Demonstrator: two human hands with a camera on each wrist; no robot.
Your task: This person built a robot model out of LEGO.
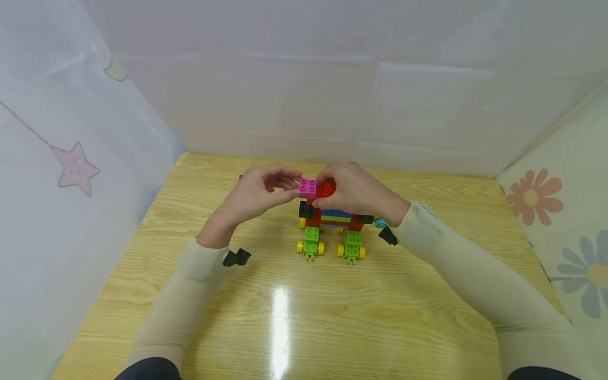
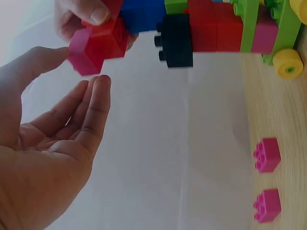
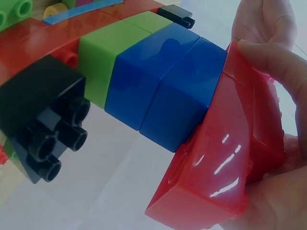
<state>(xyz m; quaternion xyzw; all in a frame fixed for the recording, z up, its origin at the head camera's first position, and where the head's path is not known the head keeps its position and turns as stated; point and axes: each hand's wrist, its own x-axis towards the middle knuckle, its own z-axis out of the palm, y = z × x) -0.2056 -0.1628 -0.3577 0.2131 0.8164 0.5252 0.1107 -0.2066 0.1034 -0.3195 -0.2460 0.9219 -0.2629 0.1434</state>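
A toy figure of stacked building blocks stands on the table, with green bases (image 1: pixel 311 243) on yellow wheels. Blue blocks (image 3: pixel 163 81) rise above green ones, and red blocks (image 3: pixel 216 153) sit at the top. My right hand (image 1: pixel 358 190) grips these red blocks between thumb and fingers. A pink block (image 1: pixel 307 188) is on the red ones, facing my left hand (image 1: pixel 254 195). The left thumb (image 2: pixel 43 62) touches the pink block, while the other left fingers lie extended just below it. A black block (image 2: pixel 176 42) juts from the figure's side.
Two loose pink blocks (image 2: pixel 268 155) lie on the wooden table (image 1: pixel 380 316) to the left of the figure. White cloth (image 1: pixel 294 95) hangs behind the table. A small blue piece (image 1: pixel 380 222) shows beside the right wrist.
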